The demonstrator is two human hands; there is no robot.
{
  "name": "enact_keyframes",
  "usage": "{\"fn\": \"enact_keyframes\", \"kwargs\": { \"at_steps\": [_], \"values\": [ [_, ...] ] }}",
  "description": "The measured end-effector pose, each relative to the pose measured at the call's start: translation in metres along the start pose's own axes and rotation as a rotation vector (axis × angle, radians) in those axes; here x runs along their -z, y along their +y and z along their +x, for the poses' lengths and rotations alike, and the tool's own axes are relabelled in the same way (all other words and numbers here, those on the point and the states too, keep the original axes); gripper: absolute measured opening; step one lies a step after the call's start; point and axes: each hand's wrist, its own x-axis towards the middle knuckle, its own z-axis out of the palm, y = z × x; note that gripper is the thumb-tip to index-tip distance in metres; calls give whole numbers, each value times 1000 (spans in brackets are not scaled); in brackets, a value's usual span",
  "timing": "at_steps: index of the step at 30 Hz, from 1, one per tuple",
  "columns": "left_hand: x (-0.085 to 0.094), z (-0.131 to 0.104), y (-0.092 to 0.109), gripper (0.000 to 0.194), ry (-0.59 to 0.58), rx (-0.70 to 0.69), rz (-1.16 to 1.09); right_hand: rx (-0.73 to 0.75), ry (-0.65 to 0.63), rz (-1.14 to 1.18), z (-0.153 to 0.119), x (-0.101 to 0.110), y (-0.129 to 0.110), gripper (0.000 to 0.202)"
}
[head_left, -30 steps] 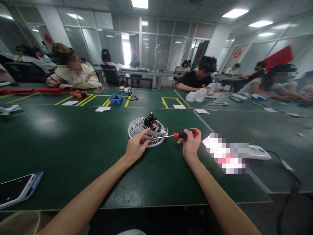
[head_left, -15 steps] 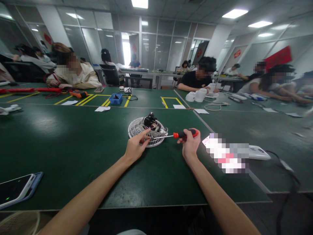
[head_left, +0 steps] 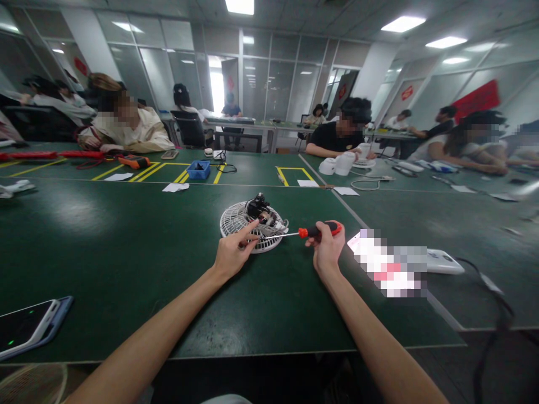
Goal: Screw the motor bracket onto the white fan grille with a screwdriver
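A round white fan grille (head_left: 233,220) lies on the green table in front of me, with a black motor (head_left: 255,206) and loose grey wires (head_left: 275,225) on top of it. My right hand (head_left: 329,247) grips the red and black handle of a screwdriver (head_left: 314,230), its thin shaft pointing left over the grille. At the shaft's tip, my left hand (head_left: 236,249) has its thumb and fingers pinched together over the grille's near edge. Whatever sits between those fingertips is too small to make out.
Right of my right hand lies a lit, blurred-out phone (head_left: 379,261), beside a white device (head_left: 445,262) with a dark cable. Another phone (head_left: 31,322) rests at the near left. Farther back stand a blue bin (head_left: 199,170) and white fan parts (head_left: 339,163); several people sit beyond.
Both hands, the screwdriver and the grille keep nearly the same places. The whole view has shifted very slightly.
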Motion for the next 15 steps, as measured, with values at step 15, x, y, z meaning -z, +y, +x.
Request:
{"fn": "enact_keyframes", "kwargs": {
  "at_steps": [15],
  "values": [
    [1,0,-1,56,0,54,12,105,-55,-32,0,2,1,45]
  ]
}}
